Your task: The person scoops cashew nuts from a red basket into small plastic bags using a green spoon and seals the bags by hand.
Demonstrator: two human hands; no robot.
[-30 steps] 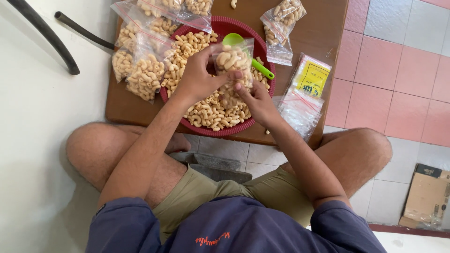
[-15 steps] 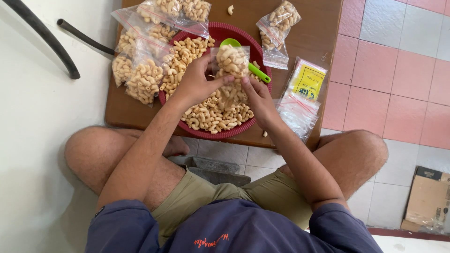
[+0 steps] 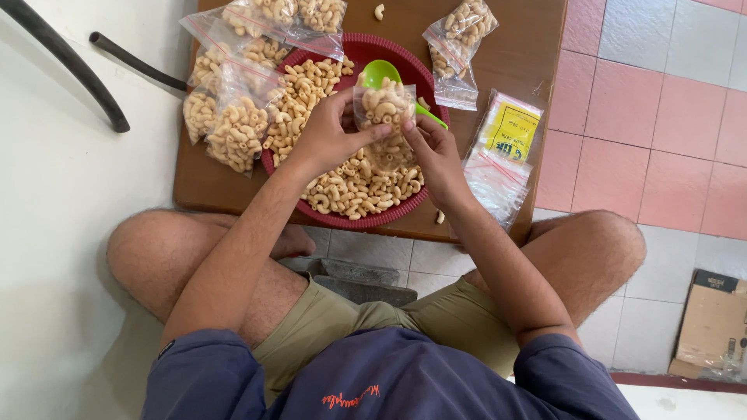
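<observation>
A small clear zip bag point(image 3: 384, 109) filled with macaroni-shaped snacks is held over a round red tray point(image 3: 405, 64) heaped with the same snacks. My left hand point(image 3: 331, 140) pinches the bag's left edge near its top. My right hand point(image 3: 436, 155) grips the bag's right edge with thumb and fingertips. A green plastic scoop point(image 3: 381, 74) lies in the tray just behind the bag. Both forearms reach forward from my crossed legs over the low wooden board point(image 3: 529, 54).
Several filled bags point(image 3: 233, 128) lie at the tray's left and back, one more filled bag point(image 3: 459, 43) at the right. A stack of unfilled clear bags point(image 3: 498, 167) with a yellow label sits by my right wrist. Black hoses point(image 3: 74, 66) cross the white floor; a cardboard box point(image 3: 712, 323) stands at right.
Both hands have kept hold of the filled bag above the tray, shifting their fingers along its top edge. The camera view has moved slightly.
</observation>
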